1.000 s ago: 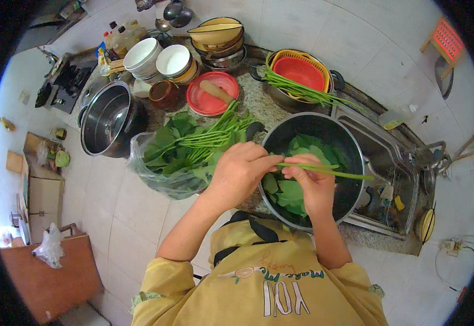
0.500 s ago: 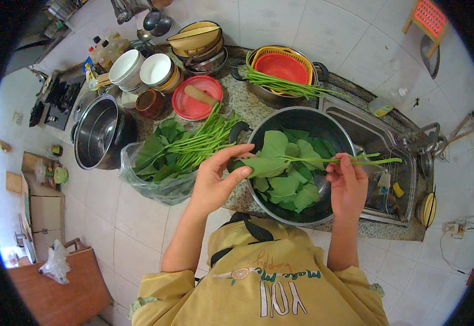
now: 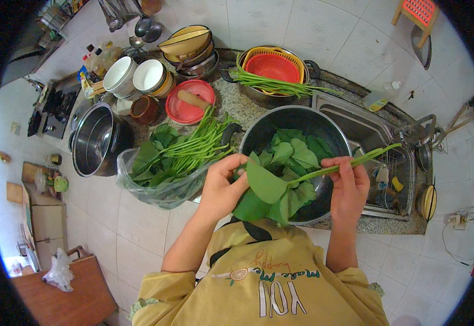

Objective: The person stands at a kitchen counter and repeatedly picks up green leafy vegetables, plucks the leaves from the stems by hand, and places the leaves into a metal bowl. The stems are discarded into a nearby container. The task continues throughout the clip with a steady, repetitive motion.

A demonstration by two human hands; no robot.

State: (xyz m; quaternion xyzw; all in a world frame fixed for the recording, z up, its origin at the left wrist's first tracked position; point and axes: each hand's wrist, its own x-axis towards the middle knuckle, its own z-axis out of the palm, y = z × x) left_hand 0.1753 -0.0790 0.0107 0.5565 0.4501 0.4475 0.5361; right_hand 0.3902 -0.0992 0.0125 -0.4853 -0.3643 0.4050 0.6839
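Observation:
Over a dark two-handled pot point(image 3: 332, 120) I hold a bunch of leafy greens with long stalks. My right hand point(image 3: 348, 183) is closed round its green stems point(image 3: 375, 156), which stick out to the right over the sink. My left hand point(image 3: 225, 187) pinches the edge of a broad leaf point(image 3: 269, 182) between thumb and fingers. More loose leaves point(image 3: 288, 149) lie in the pot under the bunch. Left of the pot, a clear plastic bag point(image 3: 166, 200) holds uncut greens point(image 3: 193, 146), stalks pointing to the upper right.
Behind the pot stands another pot with a red basket point(image 3: 272, 68) and bare green stems point(image 3: 277, 84) across its rim. The sink point(image 3: 356, 117) is at the right. An open steel pot point(image 3: 96, 138), stacked bowls point(image 3: 120, 76) and a pink basket point(image 3: 199, 92) line the left counter.
The bunch has tipped, so its leaves hang lower and nearer to me while the stem ends slant up to the right. Both hands keep their grip; the left hand has shifted slightly downward.

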